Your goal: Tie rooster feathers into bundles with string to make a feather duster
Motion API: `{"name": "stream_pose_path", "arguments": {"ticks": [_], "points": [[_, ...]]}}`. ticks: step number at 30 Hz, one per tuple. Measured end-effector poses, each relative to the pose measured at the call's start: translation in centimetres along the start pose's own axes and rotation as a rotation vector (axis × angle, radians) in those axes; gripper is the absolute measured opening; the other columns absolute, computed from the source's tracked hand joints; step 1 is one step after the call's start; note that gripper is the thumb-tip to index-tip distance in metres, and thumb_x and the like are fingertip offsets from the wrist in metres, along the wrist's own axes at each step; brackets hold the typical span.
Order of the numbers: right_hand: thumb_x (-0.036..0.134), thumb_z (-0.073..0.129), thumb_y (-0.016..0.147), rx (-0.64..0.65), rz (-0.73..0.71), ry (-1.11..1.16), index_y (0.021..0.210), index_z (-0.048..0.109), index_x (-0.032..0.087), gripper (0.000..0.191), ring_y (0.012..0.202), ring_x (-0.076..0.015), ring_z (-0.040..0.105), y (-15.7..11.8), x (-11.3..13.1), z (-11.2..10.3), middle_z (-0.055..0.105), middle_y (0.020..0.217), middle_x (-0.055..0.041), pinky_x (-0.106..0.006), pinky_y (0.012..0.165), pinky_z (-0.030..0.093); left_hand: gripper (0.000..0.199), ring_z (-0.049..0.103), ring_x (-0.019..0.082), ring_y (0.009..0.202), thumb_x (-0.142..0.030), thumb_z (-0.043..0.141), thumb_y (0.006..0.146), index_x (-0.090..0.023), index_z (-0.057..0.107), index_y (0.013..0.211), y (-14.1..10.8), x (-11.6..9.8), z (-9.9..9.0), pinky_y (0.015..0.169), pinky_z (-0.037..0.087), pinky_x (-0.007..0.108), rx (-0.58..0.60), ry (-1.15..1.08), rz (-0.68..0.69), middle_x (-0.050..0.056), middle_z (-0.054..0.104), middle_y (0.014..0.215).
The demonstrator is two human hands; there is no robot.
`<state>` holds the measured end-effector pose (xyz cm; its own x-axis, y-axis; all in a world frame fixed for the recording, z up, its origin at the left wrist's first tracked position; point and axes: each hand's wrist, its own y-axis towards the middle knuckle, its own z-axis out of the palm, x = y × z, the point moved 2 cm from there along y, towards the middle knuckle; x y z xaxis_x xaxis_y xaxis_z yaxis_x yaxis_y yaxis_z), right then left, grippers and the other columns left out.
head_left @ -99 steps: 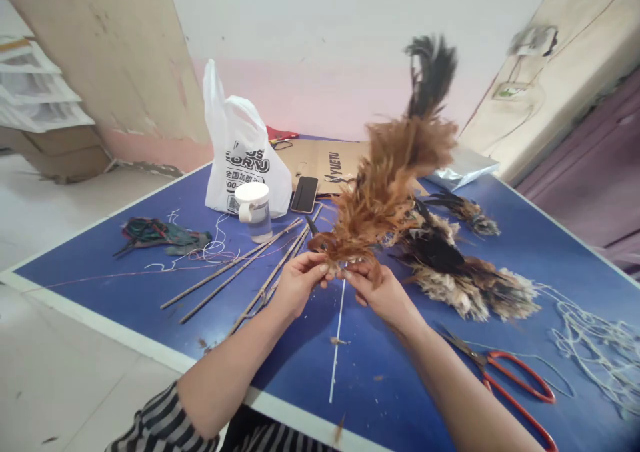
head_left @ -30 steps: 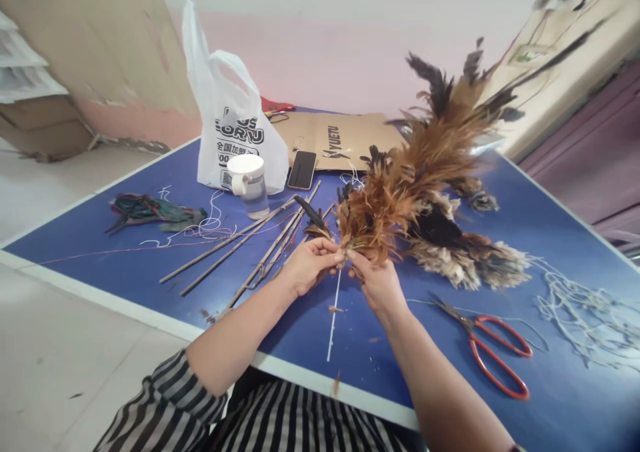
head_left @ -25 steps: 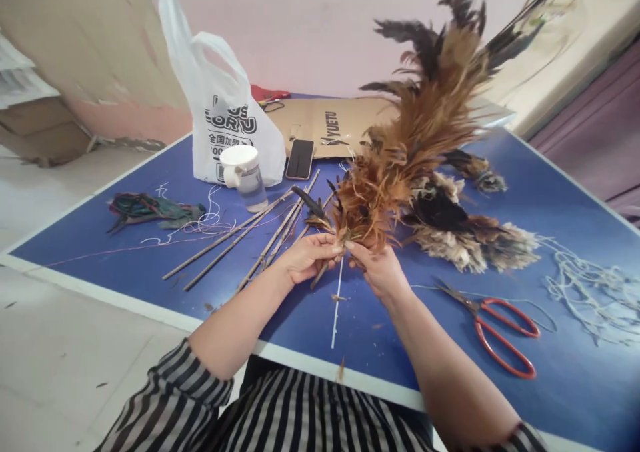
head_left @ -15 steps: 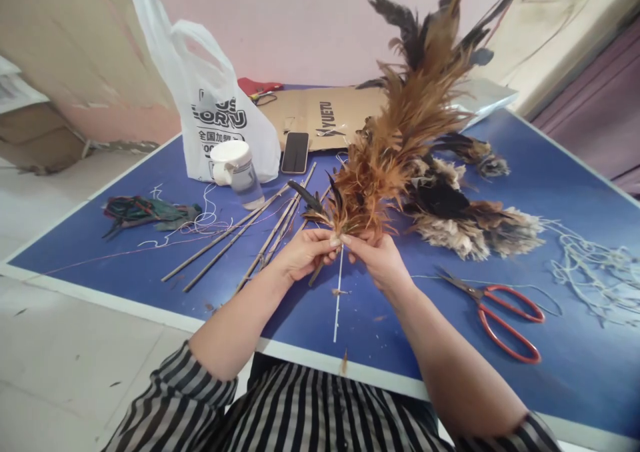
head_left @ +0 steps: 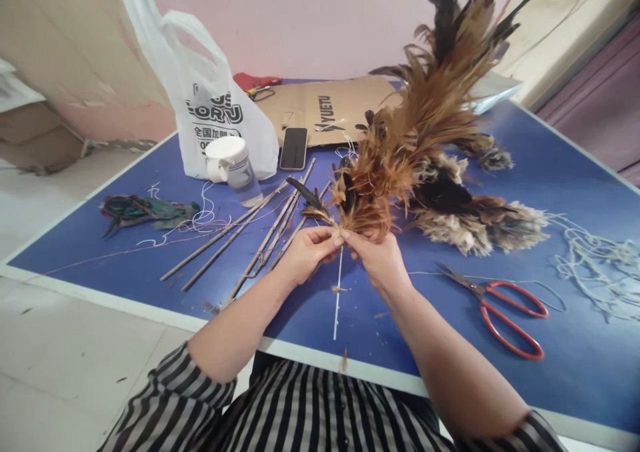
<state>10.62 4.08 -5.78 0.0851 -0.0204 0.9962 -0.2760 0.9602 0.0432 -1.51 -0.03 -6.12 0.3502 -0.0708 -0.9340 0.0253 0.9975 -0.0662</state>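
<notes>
Head view: the left hand (head_left: 315, 252) and the right hand (head_left: 377, 259) met in the middle, thumbs nearly touching, each with thumb and forefinger pressed narrow on the gathered base of a brown feather bundle (head_left: 405, 152). The base sat right at the fingertips; the plumes rose from there, away from the fingers and over to their right, ending in black tips high above them. The other fingers of the right hand curled under the lowest plumes, partly hidden. A small tuft of dark feathers (head_left: 315, 202) leaned out just beyond the left fingertips, its lower end reaching them; whether it was joined to the bundle could not be told.

Thin sticks (head_left: 273, 235) lay to the left of the left fingers, some passing near the wrist. To the right of the right fingers was a pile of black and cream feathers (head_left: 450, 205), and nearer the person on that side lay red-handled scissors (head_left: 483, 289).

Well beyond the fingertips, a flat cardboard piece (head_left: 295, 109) bore "YUETU", printed sideways beside a dark logo. A phone (head_left: 294, 149) with a dark screen lay before it. Farther left of the fingers, behind a white-lidded cup (head_left: 227, 151), a white plastic bag (head_left: 195, 79) carried black lettering: "全国加盟" was readable, while the large, creased words above it could be read only in part.
</notes>
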Motion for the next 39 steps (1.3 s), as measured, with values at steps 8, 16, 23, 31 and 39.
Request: {"name": "stream_pose_path", "arguments": {"ticks": [8, 16, 23, 31, 39], "points": [[0.034, 0.065, 0.068, 0.039, -0.047, -0.014, 0.063, 0.062, 0.013, 0.021, 0.045, -0.0075, 0.043, 0.0, 0.2, -0.1, 0.055, 0.051, 0.0015, -0.021, 0.042, 0.031, 0.030, 0.036, 0.004, 0.045, -0.040, 0.062, 0.070, -0.011, 0.061, 0.067, 0.1, 0.0, 0.2, 0.043, 0.022, 0.018, 0.020, 0.037, -0.026, 0.001, 0.054, 0.059], [0.032, 0.065, 0.068, -0.001, -0.089, -0.059, 0.078, 0.065, 0.014, 0.021, 0.052, -0.0099, 0.050, 0.0, 0.7, 0.1, 0.062, 0.063, -0.0005, -0.021, 0.044, 0.035, 0.029, 0.037, 0.004, 0.047, -0.041, 0.062, 0.070, -0.012, 0.060, 0.067, -0.1, 0.4, 0.2, 0.043, 0.023, 0.019, -0.058, 0.001, 0.002, -0.001, 0.051, 0.059], [0.033, 0.067, 0.065, -0.028, -0.099, -0.053, 0.071, 0.065, 0.015, 0.019, 0.055, -0.0116, 0.053, -0.1, 0.6, 0.1, 0.063, 0.062, -0.0011, -0.022, 0.046, 0.038, 0.032, 0.036, 0.004, 0.047, -0.041, 0.063, 0.069, -0.011, 0.056, 0.063, -0.1, 0.3, 0.2, 0.042, 0.023, 0.018, -0.005, -0.078, -0.060, 0.000, 0.048, 0.059], [0.032, 0.070, 0.061, -0.003, -0.062, -0.019, 0.061, 0.062, 0.016, 0.018, 0.051, -0.0101, 0.049, 0.2, 0.7, 0.2, 0.057, 0.054, 0.0014, -0.022, 0.046, 0.036, 0.027, 0.032, 0.003, 0.047, -0.035, 0.066, 0.068, -0.010, 0.057, 0.071, -0.1, 0.2, 0.1, 0.040, 0.017, 0.016, 0.160, -0.243, -0.182, -0.001, 0.042, 0.058], [0.030, 0.069, 0.064, 0.142, -0.052, -0.173, 0.075, 0.068, 0.016, 0.018, 0.041, -0.0054, 0.034, 0.2, 1.8, -1.0, 0.047, 0.045, 0.0059, -0.020, 0.040, 0.025, 0.025, 0.034, 0.003, 0.048, -0.033, 0.065, 0.069, -0.009, 0.062, 0.073, 0.0, -0.2, -0.3, 0.042, 0.018, 0.016, 0.121, -0.235, -0.078, -0.001, 0.041, 0.058]]}}
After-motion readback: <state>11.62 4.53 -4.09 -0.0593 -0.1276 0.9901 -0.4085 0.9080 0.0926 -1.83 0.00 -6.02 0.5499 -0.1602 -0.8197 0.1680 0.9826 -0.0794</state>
